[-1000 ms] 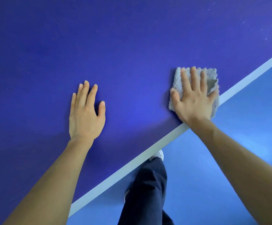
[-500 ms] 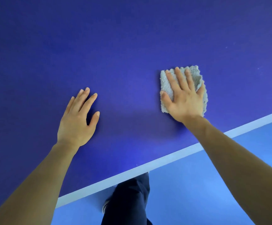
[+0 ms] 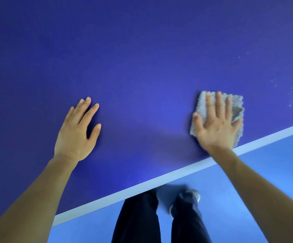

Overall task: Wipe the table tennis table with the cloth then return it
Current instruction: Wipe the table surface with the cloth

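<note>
Resting flat on the table point(image 3: 142, 58), the left hand point(image 3: 75, 132) lies palm down, fingers straight and slightly spread, holding nothing. Well apart to its right, the right hand point(image 3: 215, 127) presses palm down on the cloth point(image 3: 237, 102), fingers straight and splayed across it, none curled round it. The cloth, grey and folded to a rough square, lies on the dark blue surface just inside the white edge line point(image 3: 159, 181), its near corner at or almost at that line. Pale specks point(image 3: 291, 97) dot the surface further right. Below the edge, dark trouser legs point(image 3: 138, 221) and a blurred shoe point(image 3: 189, 197) stand on the lighter blue floor point(image 3: 273, 163).
</note>
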